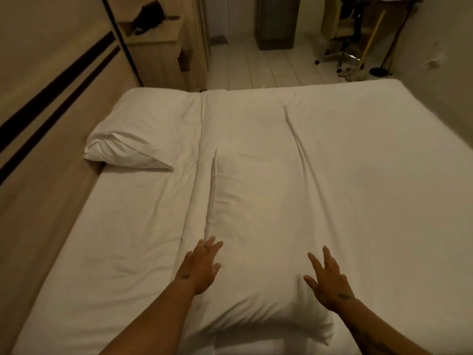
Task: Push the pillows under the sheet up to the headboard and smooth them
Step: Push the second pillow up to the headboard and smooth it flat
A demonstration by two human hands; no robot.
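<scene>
A white pillow (143, 139) lies uncovered at the far left of the bed, against the wooden headboard (46, 155). A white top sheet (358, 188) covers the right part of the bed, and a long bulge (256, 201) under it runs down the middle toward me. My left hand (202, 265) rests flat with fingers spread on the left side of the bulge's near end. My right hand (327, 280) lies flat, fingers apart, on its right side. Neither hand grips anything.
A wooden bedside unit (156, 47) stands beyond the bed's far left corner. White tiled floor (268, 70) lies past the bed, with a wheeled chair (340, 39) and a lamp stand base (380, 71) at the far right. A wall (448, 60) borders the right.
</scene>
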